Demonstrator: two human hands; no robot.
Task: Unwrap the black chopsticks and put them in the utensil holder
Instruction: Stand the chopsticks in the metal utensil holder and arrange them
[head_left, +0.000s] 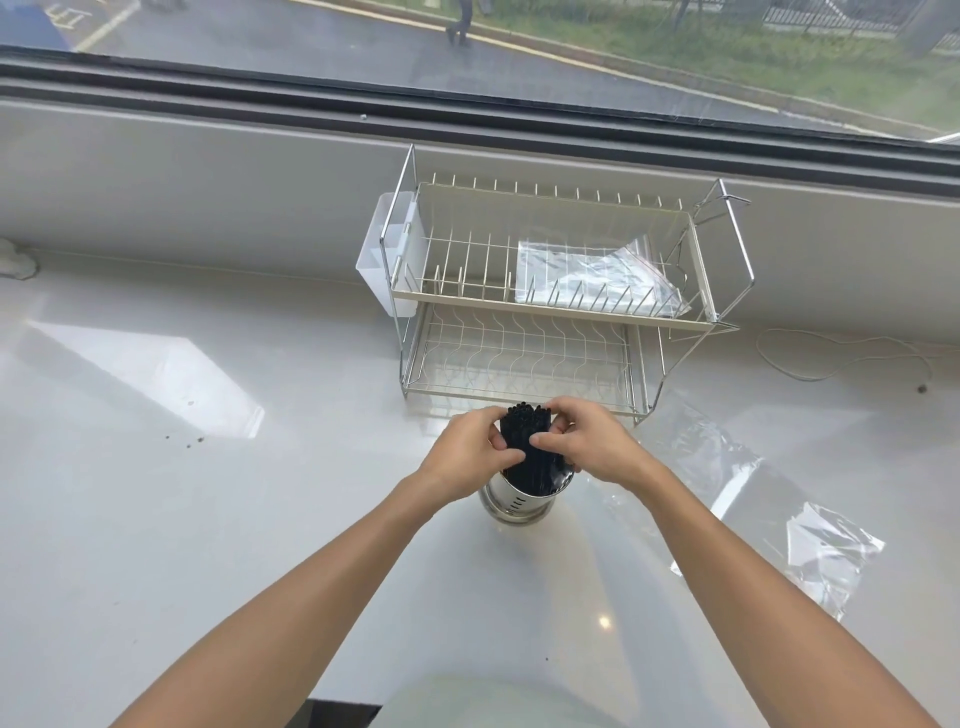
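On the far left, a grey bump (18, 260) sat at the back edge of the white tabletop (208, 519). A few dark specks (189, 440) lay on the shiny top.

Next came the left hand (470, 457). Its fingers (498, 442) were curled round the left side of the black chopsticks (524, 441), with the thumb pressed on the front of the bunch. The chopsticks stood in a tight bunch between the two hands. Their top ends poked up above the fingers. Their bottom ends went down into the silver cup (514, 499), which stood on the tabletop right under the hands. The bunch leaned a little away from the person.

The right hand (587, 447) held the right side of the bunch. Its thumb lay across the front, close to the left thumb, and its other fingers wrapped round the back. So both sets of fingers were clamped on the chopsticks.

Behind the hands stood a wire dish rack (561, 306) with two shelves. A white plastic box (387, 260) hung on its left side. A clear bag (597, 275) lay on the top shelf.

To the right of the cup, a clear wrapper (769, 499) lay flat on the tabletop, well apart from the hands. Farther back on the right, a thin white cord (831, 358) curled on the tabletop.
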